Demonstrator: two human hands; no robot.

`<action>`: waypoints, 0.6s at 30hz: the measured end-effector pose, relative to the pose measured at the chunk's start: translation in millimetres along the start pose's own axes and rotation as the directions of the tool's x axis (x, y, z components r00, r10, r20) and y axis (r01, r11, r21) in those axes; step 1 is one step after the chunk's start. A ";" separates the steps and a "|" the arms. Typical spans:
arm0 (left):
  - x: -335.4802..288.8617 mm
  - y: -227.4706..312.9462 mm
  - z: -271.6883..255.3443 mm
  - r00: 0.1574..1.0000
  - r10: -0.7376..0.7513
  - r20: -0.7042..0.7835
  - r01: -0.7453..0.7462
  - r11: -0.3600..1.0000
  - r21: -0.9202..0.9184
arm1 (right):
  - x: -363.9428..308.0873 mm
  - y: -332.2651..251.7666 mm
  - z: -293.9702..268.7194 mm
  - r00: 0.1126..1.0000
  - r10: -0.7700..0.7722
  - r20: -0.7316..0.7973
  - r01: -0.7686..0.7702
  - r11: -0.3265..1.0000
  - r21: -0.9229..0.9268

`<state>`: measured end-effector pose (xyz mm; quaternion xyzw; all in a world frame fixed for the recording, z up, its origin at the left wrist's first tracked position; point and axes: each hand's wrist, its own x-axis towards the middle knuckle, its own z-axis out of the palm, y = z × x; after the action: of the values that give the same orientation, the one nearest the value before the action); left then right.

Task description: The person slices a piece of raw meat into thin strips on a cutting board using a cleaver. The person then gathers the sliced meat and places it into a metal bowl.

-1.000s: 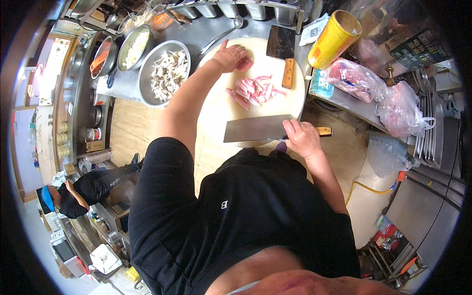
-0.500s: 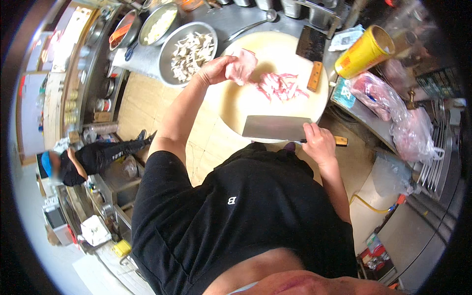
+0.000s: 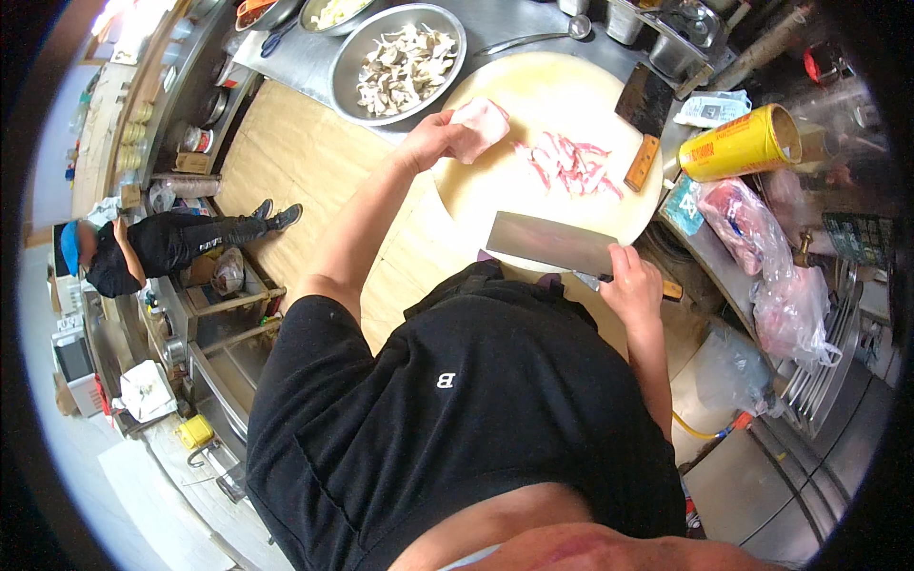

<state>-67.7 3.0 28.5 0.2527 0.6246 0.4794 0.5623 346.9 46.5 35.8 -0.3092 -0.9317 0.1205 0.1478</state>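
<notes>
My left hand (image 3: 428, 143) pinches a pale pink slab of raw meat (image 3: 481, 129) above the left side of a round, cream-coloured chopping board (image 3: 533, 81). Strips of cut raw meat (image 3: 571, 164) lie in a loose heap on the board, to the right of that slab. At the board's near edge, my right hand (image 3: 633, 285) grips a cleaver (image 3: 552, 242) with a broad steel blade and a wooden handle. Its blade lies flat-side up, apart from the strips. A second cleaver (image 3: 642, 162), dark-bladed with a riveted wooden handle, rests on the board's right rim.
Behind the board are a steel bowl (image 3: 381, 122) of sliced mushrooms, a ladle (image 3: 533, 40) and scissors (image 3: 277, 38). A yellow cylinder (image 3: 733, 147) and bagged meat (image 3: 738, 224) sit at right. Far left, another person (image 3: 171, 243) in black stands by a steel counter.
The view has turned, so the board and bowl sit farther right and higher. Both hands keep their holds; the meat slab and cleaver stay in nearly the same places over the board.
</notes>
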 end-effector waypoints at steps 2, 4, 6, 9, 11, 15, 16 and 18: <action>-3.6 -8.1 1.3 0.987 0.115 -0.114 -0.097 0.983 0.159 | -0.3 0.1 0.9 1.000 0.006 -0.010 -0.006 1.000 0.001; -5.7 -17.1 4.1 0.942 0.268 -0.202 -0.131 0.848 0.514 | -0.9 -0.3 2.0 0.999 0.014 -0.040 -0.013 1.000 0.019; -11.9 -31.8 14.1 0.798 0.585 -0.146 -0.192 0.475 0.859 | -1.5 -1.3 3.1 0.998 0.067 0.001 -0.067 0.997 0.043; -19.1 -46.7 30.4 0.687 0.697 0.205 -0.411 0.141 0.901 | -2.7 -2.9 5.1 0.993 0.106 -0.046 -0.102 0.992 0.069; -38.1 -63.5 47.3 0.744 0.653 0.141 -0.235 0.059 0.970 | -2.9 -2.7 6.4 0.988 0.144 -0.047 -0.138 0.984 0.109; -46.3 -71.4 52.4 0.810 0.583 -0.064 -0.103 0.249 0.963 | -2.7 0.4 8.8 0.980 0.171 -0.106 -0.155 0.977 0.144; -45.9 -71.7 51.1 0.809 0.575 -0.119 -0.078 0.307 0.949 | -3.0 1.2 9.3 0.978 0.175 -0.115 -0.156 0.976 0.153; -42.7 -67.5 42.2 0.861 0.500 -0.087 -0.067 0.282 0.957 | -3.7 1.9 10.1 0.975 0.208 -0.079 -0.194 0.968 0.159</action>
<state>-2.6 -48.0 -7.6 0.5404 0.8200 0.1670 0.0872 347.2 44.3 25.1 -0.3955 -0.8756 0.1901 0.2018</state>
